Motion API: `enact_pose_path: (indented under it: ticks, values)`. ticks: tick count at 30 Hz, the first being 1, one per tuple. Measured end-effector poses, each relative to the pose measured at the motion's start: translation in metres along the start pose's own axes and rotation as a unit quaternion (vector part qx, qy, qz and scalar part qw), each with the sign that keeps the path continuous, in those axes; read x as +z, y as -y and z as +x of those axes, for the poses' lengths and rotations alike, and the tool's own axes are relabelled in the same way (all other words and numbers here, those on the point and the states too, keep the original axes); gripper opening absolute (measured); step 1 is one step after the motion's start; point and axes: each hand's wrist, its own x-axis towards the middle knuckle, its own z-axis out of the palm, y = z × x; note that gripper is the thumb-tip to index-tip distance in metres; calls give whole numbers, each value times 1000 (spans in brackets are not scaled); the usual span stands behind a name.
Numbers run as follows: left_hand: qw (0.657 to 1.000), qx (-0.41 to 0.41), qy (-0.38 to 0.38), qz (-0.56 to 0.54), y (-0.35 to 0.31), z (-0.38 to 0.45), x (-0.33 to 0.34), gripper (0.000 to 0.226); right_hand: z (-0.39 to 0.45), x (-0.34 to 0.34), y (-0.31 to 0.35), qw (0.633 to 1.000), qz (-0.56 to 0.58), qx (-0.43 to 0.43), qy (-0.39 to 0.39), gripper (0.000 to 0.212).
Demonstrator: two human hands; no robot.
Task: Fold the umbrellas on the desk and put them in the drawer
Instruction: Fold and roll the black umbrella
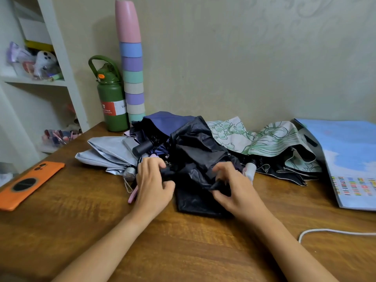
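Several collapsed umbrellas lie in a heap at the back of the wooden desk (183, 251). A black umbrella (195, 151) lies nearest me with its fabric loose. My left hand (152, 184) grips its left end. My right hand (234, 186) pinches a fold of its black fabric. A silver-grey umbrella (107, 151) lies to the left, with a navy umbrella (168, 123) and its black handle (143, 148) behind. A white umbrella with a green flower print (270, 139) lies to the right. No drawer is in view.
An orange phone (26, 184) lies face down at the left edge. A green bottle (110, 98) and a tall stack of pastel cups (132, 68) stand against the wall. A blue folder (350, 159) lies at right, a white cable (333, 232) near it. White shelves (67, 74) flank the desk's left.
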Motion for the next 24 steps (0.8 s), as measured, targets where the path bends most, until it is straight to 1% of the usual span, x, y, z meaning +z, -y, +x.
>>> enact_pose_path:
  ticks: [1, 3, 5, 9, 10, 12, 13, 15, 17, 19, 21, 23, 24]
  values:
    - [999, -28, -2, -36, 1, 1, -2, 31, -1, -3, 1, 999, 6, -27, 28, 31]
    - [993, -69, 4, -100, 7, 3, -6, 28, -3, -7, 4, 995, 21, -74, 56, 14]
    - [990, -70, 34, -119, 9, 7, -9, 35, -4, -10, 6, 994, 44, -80, 67, 9]
    - [986, -28, 106, -127, -3, 6, -12, 41, -5, -13, 7, 993, 73, -63, 71, 10]
    - [982, -31, 128, -137, -5, 5, -11, 42, -5, -13, 7, 993, 81, -52, 70, 13]
    - [973, -28, 171, -152, -6, 4, -8, 50, -5, -14, 8, 993, 92, -37, 68, 24]
    - [970, -26, 186, -156, -4, 5, -7, 54, -5, -14, 10, 993, 92, -35, 64, 28]
    - [966, -32, 192, -168, -1, 7, -4, 55, -4, -13, 10, 993, 90, -43, 61, 27]
    - [969, -32, 175, -173, 0, 8, -3, 51, -3, -13, 9, 995, 45, -61, 71, 28]
    - [971, -35, 162, -171, -2, 9, -2, 44, -3, -9, 9, 996, -16, -57, 69, 39]
    - [971, -34, 154, -179, -2, 8, -1, 30, -2, -5, 12, 998, -50, -30, 26, 43]
    - [968, -23, 145, -203, -3, 6, -2, 16, 0, -6, 15, 995, -86, -31, -35, 31]
    - [965, -21, 145, -217, -4, 6, -3, 12, 0, -8, 16, 994, -89, -38, -53, 24]
